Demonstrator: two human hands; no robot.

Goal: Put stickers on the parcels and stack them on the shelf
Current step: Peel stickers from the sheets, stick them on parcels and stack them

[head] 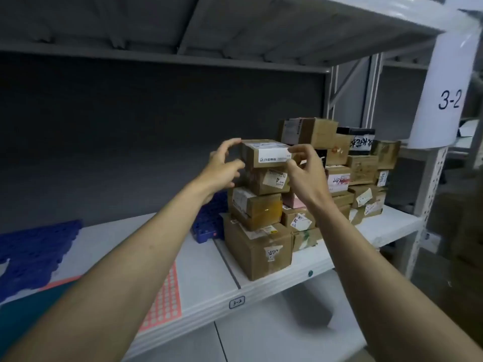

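A small brown parcel [264, 155] with a white label lies on top of a stack of cardboard parcels [257, 231] on the white shelf [203, 278]. My left hand [222, 168] is at the parcel's left end with fingers spread and curved, and its index fingertip touches the top corner. At the parcel's right end, my right hand [305, 176] pinches the edge by the label. A red sheet of round white stickers [164, 301] lies on the shelf at the lower left, partly hidden by my left forearm.
More parcels [363, 173] are stacked to the right and behind. Blue plastic grids lie on the shelf at the left [34, 252] and behind the stack [209, 220]. A shelf post labelled 3-2 [448, 100] stands at right. Another shelf board hangs overhead.
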